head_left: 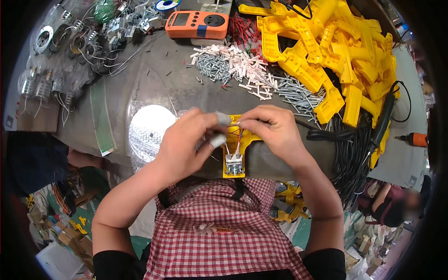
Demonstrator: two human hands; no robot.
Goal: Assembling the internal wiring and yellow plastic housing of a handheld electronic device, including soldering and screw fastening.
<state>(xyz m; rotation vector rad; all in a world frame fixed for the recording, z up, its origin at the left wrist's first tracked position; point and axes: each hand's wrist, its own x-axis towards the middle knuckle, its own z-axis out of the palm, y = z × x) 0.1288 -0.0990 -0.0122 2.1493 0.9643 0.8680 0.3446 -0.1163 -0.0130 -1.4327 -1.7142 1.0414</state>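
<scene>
The right hand point(270, 128) has its thumb and forefinger pinched together on the thin red and white wires point(239, 140), the grip sitting right at the top edge of the flat yellow plastic housing half point(242, 137). The left hand point(186, 140), with grey tape wraps on two fingertips point(217, 140), closes its grip on the left side of the same housing and on a wire end there; exactly what it clamps is hidden by the fingers.

From the right grip the wires run down and slightly left to the small silver metal switch block point(234, 164), which sits in the lower end of the housing, near the person's red checked apron point(219, 233). The housing's long axis runs away from the person's body, lying on the grey desk point(163, 79). Both hands are equally near; the right one is directly over the wires.

Beyond lie a pile of silver screws point(214, 65), an orange multimeter point(197, 24) and a heap of yellow plastic shells point(336, 51).
</scene>
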